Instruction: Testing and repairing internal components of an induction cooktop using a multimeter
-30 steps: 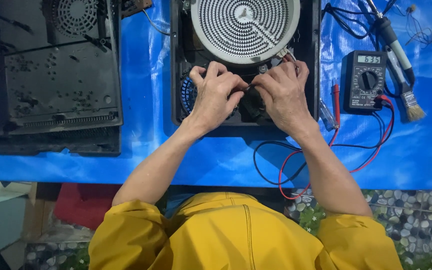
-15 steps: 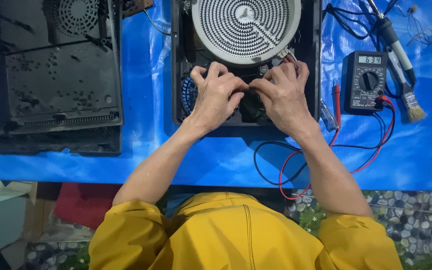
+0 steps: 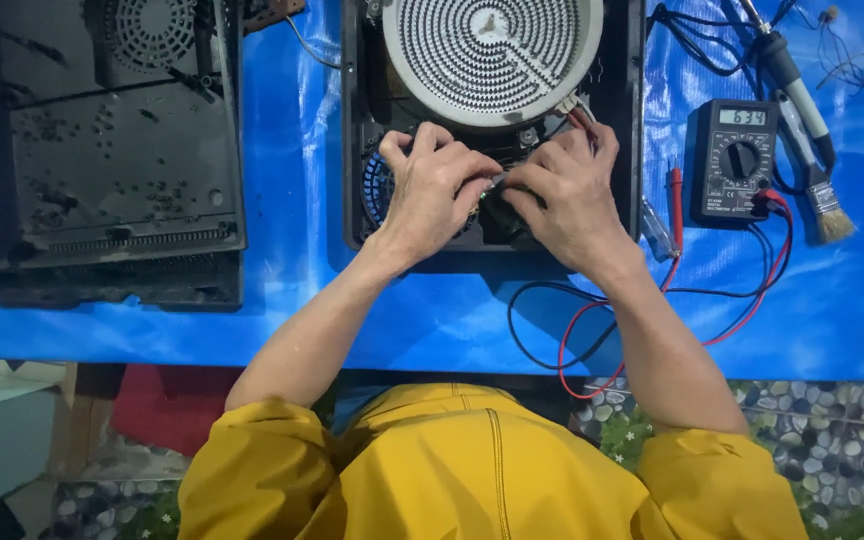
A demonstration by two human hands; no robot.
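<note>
Blue tarp (image 3: 432,310) underlies the opened cooker base (image 3: 632,130); left hand (image 3: 432,190) and right hand (image 3: 567,195) pinch a dark, mostly hidden part (image 3: 497,205) at the heating coil's (image 3: 492,55) six o'clock.

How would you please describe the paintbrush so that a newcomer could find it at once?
Start at the blue sheet and go to its right side, past the open cooker under both hands. Just right of the black multimeter lies the paintbrush, handle up, bristles down. Its flat tan bristles and metal band set it apart from the soldering iron beside it.
</note>
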